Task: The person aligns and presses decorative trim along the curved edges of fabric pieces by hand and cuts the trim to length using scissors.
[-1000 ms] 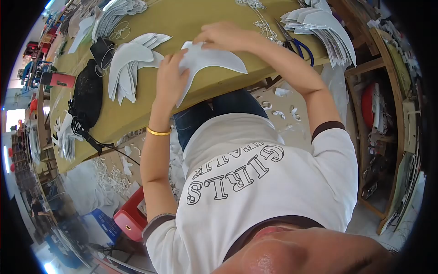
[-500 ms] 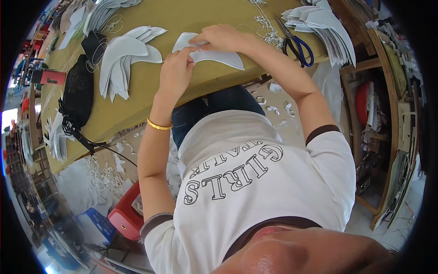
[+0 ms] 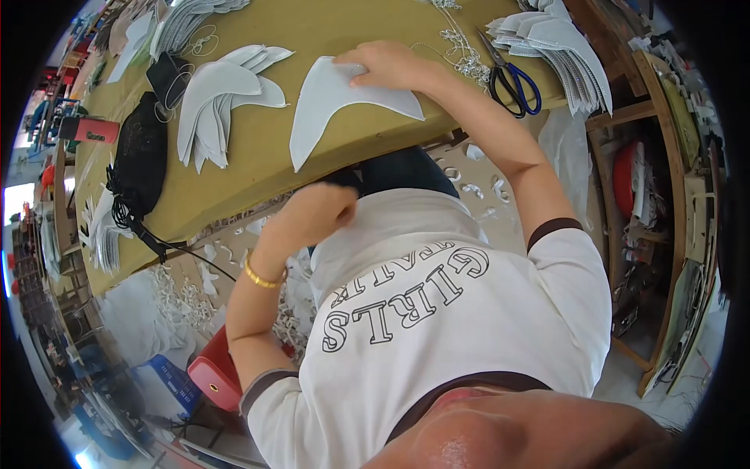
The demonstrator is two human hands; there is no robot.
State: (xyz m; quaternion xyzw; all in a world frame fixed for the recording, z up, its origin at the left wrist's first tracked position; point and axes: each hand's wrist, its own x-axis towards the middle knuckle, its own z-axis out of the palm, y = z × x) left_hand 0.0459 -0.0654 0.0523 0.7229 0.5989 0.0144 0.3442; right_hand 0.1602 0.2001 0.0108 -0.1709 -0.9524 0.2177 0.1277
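A white curved, crescent-like piece (image 3: 320, 98) of stiff-looking material lies flat on the cloth-covered table (image 3: 258, 168). My right hand (image 3: 383, 66) rests on its upper edge, fingers and thumb spread over the surface. My left hand (image 3: 312, 215) hangs off the table's near edge, in front of my waist. Its fingers are curled together and a little blurred; what they hold, if anything, cannot be made out. To the left of the single piece, a fanned pile of similar white pieces (image 3: 215, 102) lies on the cloth.
Dark-handled scissors (image 3: 512, 82) and a tangle of white cord (image 3: 465, 55) lie beyond my right forearm. White stacks (image 3: 558, 51) stand at the right corner. A black pouch (image 3: 141, 156) and a red cylinder (image 3: 87, 129) are at left. A red stool (image 3: 215, 375) stands below.
My left hand has left the white piece and dropped back toward my waist, curled. The piece now lies fully spread out, with my right hand still on it.
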